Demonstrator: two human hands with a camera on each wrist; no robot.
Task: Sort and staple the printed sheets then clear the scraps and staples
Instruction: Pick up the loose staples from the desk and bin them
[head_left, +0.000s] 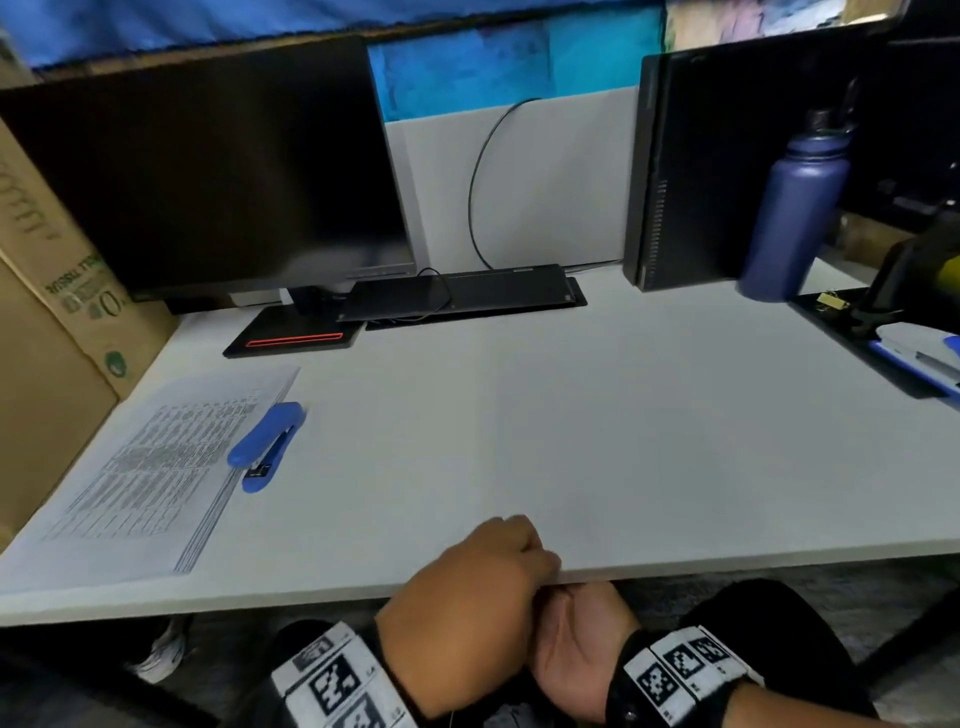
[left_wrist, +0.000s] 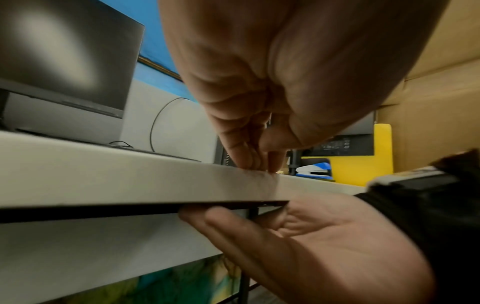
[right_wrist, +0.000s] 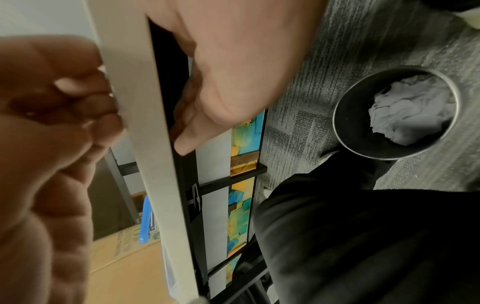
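My left hand rests on the white desk at its front edge, fingers curled, with fingertips bunched and touching the surface. Nothing shows between them. My right hand lies palm up just under that edge, cupped and relaxed, its fingers reaching beneath the desktop. The right hand's palm is bare. A stack of printed sheets lies at the left of the desk, with a blue stapler on its right edge. In the right wrist view the left hand presses against the desktop.
On the floor to the right stands a round metal bin holding crumpled paper. A monitor, keyboard, computer tower and purple bottle line the back. A cardboard box stands at the left, a black tray at the right.
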